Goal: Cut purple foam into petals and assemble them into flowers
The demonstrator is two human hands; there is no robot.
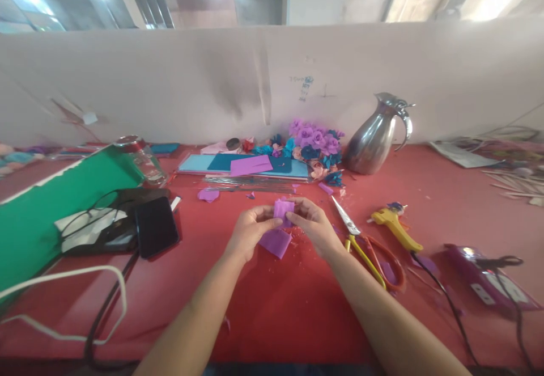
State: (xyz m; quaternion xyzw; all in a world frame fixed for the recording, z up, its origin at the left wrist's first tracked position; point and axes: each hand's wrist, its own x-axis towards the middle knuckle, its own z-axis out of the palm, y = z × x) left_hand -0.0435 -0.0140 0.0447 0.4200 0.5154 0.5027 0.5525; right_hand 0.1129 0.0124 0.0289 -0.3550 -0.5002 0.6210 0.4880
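Between my two hands, above the middle of the red table (314, 319), is a small folded piece of purple paper (283, 211). My left hand (253, 229) pinches its left side with thumb and fingers. On the other side, my right hand (314, 225) grips it, the thumb lying on its front. Just below my hands a second purple piece of paper (276, 243) lies on the table. Scissors with yellow and orange handles (365, 251) lie open to the right of my right hand.
Paper flowers (317, 140) and paper sheets (250, 164) lie at the back. A metal jug (374, 138), yellow glue gun (395, 225) and purple power strip (488, 282) are right. Left are a phone (156, 227), glass jar (144, 163) and green board (63, 211).
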